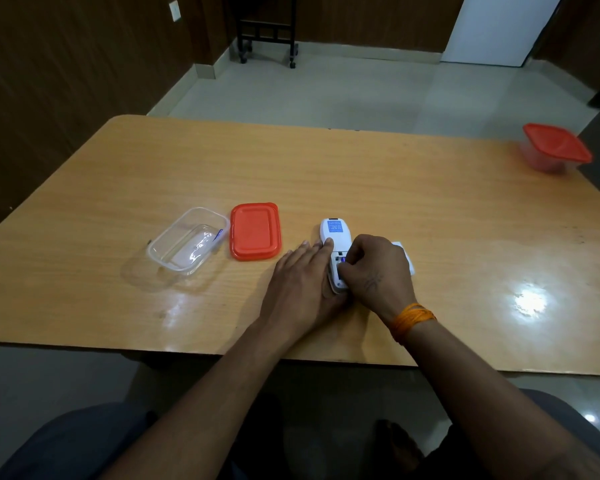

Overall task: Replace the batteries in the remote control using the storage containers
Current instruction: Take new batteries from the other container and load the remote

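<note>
A white remote control (pixel 335 237) lies face down on the wooden desk (pixel 326 174), a little right of the middle and toward the near edge, with its length running from the near edge toward the far edge. A blue label shows on its back at the far end, and the battery compartment at its near end is uncovered. The left hand (pixel 300 278) lies flat beside the remote on its left, fingers straight, with the fingertips resting against the remote's left side and on its back. The right hand (pixel 378 268) is curled over the open compartment, its fingertips pinching a battery (pixel 343 260) of which only a small blue and silver end shows at the compartment; how far the battery sits in the slot cannot be told. An orange thread band (pixel 413 320) is wound round the right wrist. Just beyond the right hand, a flat white piece (pixel 404 252) lies on the desk, mostly hidden; it is likely the battery cover, but that is not certain. To the left of the remote, an orange rectangular lid (pixel 254 231) lies flat on the desk, and just beside it on the left stands an open clear plastic container (pixel 187 242) with something small and blue against its right wall. Near the far right corner of the desk, well apart from the rest, stands a second clear container (pixel 553 148) closed with an orange lid.
</note>
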{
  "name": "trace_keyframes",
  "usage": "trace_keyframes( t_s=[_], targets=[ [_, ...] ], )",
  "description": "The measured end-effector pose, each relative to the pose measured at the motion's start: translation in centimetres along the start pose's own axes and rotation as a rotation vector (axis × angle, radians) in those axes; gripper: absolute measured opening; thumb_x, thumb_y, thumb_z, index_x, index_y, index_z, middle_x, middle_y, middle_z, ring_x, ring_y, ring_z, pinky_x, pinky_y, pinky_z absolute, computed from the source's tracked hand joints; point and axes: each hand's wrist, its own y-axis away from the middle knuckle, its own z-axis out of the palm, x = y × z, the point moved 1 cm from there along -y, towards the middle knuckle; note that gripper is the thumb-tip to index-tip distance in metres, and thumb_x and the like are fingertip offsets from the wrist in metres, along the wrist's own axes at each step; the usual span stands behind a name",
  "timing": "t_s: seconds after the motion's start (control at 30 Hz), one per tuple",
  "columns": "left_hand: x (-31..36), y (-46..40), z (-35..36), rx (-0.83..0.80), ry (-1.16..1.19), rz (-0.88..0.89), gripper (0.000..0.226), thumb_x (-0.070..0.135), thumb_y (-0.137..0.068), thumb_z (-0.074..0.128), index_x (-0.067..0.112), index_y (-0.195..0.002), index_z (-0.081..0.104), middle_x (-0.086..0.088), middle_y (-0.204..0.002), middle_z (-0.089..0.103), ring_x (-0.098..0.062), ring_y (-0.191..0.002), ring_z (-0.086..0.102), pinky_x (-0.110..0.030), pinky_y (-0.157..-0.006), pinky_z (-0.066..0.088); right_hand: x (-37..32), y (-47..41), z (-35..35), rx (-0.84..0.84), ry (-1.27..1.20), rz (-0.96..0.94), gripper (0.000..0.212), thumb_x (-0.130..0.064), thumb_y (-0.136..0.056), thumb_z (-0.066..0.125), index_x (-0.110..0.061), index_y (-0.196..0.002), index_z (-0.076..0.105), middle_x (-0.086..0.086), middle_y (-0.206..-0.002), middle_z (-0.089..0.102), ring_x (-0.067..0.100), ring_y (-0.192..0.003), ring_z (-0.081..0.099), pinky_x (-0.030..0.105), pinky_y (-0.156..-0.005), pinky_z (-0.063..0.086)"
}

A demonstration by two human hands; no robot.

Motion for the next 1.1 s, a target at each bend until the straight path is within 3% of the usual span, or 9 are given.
trace_keyframes(
  t_s=[0.07,0.23,0.4,0.53,0.6,0.73,0.8,0.93,1.1],
  targets=[
    [0.2,0.1,-0.2,0.003,-0.006,0.003,0.103,0.080,-0.077,0.031,0.020,-0.161,0.036,-0.005,-0.165,0.042,-0.025,-0.156,0.032,-0.038,-0.125,0.021,0.2,-0.4,-0.2,-0.025,-0.027,0.069,0.007,-0.013,-0.076,0.076,-0.016,-0.074,0.069,-0.005,-0.075,0.065,0.020,-0.078,0.062,0.021,-0.057,0.039],
    [0.4,0.2,-0.4,-0.010,-0.013,-0.018,0.112,0.089,-0.073,0.035,0.021,-0.162,0.034,-0.004,-0.164,0.043,-0.023,-0.155,0.032,-0.038,-0.125,0.022,1.0,-1.1,-0.6,-0.186,-0.311,0.284,0.015,-0.010,-0.081,0.084,-0.005,-0.079,0.070,0.013,-0.069,0.073,0.027,-0.055,0.066,0.040,-0.059,0.062],
    [0.5,0.1,-0.4,-0.015,-0.015,-0.028,0.102,0.080,-0.083,0.057,0.021,-0.162,0.032,-0.003,-0.166,0.041,-0.022,-0.156,0.029,-0.037,-0.125,0.021,1.3,-0.7,-0.9,-0.234,-0.448,0.325,0.021,-0.010,-0.083,0.086,-0.004,-0.083,0.066,0.018,-0.067,0.072,0.024,-0.043,0.065,0.032,-0.048,0.059],
    [0.7,0.3,-0.6,-0.025,-0.017,-0.031,0.099,0.072,-0.087,0.062,0.021,-0.164,0.027,-0.003,-0.167,0.038,-0.022,-0.157,0.027,-0.037,-0.126,0.020,1.4,-0.4,-1.8,-0.205,-0.454,0.314,0.032,-0.027,-0.091,0.081,0.002,-0.087,0.067,0.015,-0.063,0.071,0.016,-0.040,0.065,0.025,-0.043,0.055],
    [0.9,0.6,-1.2,-0.027,0.032,-0.040,0.101,0.066,-0.084,0.070,0.019,-0.163,0.028,-0.004,-0.166,0.039,-0.023,-0.156,0.029,-0.035,-0.124,0.022,1.6,-0.5,-2.3,-0.146,-0.403,0.303,0.040,-0.038,-0.095,0.075,0.000,-0.086,0.068,0.015,-0.069,0.072,0.017,-0.044,0.066,0.029,-0.049,0.058],
    [0.3,1.8,-2.8,-0.010,0.054,-0.057,0.098,0.055,-0.079,0.083,0.023,-0.159,0.037,-0.001,-0.161,0.046,-0.021,-0.148,0.041,-0.033,-0.119,0.032,1.4,-0.1,-2.4,-0.070,-0.357,0.227,0.037,-0.041,-0.098,0.070,-0.006,-0.084,0.069,0.015,-0.076,0.073,0.019,-0.052,0.069,0.039,-0.058,0.065],
    [-0.6,2.8,-3.7,-0.003,0.006,-0.071,0.095,0.055,-0.079,0.082,0.027,-0.158,0.038,0.002,-0.160,0.046,-0.019,-0.147,0.041,-0.034,-0.118,0.034,1.2,0.3,-2.2,0.017,-0.256,0.095,0.035,-0.041,-0.097,0.068,-0.011,-0.080,0.069,0.008,-0.071,0.072,0.020,-0.057,0.071,0.043,-0.060,0.064],
    [-3.0,4.9,-6.4,-0.027,-0.082,-0.081,0.078,0.054,-0.082,0.079,0.028,-0.149,0.051,0.003,-0.149,0.056,-0.018,-0.136,0.051,-0.032,-0.108,0.042,0.1,1.9,-1.1,0.196,-0.128,-0.168,0.026,-0.029,-0.095,0.070,-0.012,-0.076,0.064,-0.004,-0.065,0.062,0.017,-0.063,0.059,0.031,-0.061,0.041],
    [-6.2,7.7,-9.7,-0.102,-0.199,-0.132,0.055,0.061,-0.082,0.075,0.026,-0.123,0.066,0.009,-0.119,0.065,-0.016,-0.109,0.059,-0.032,-0.083,0.049,-2.7,3.9,1.7,0.209,-0.049,-0.393,0.016,-0.023,-0.092,0.072,-0.017,-0.080,0.063,-0.009,-0.072,0.061,0.015,-0.065,0.058,0.031,-0.061,0.042]
  ],
)
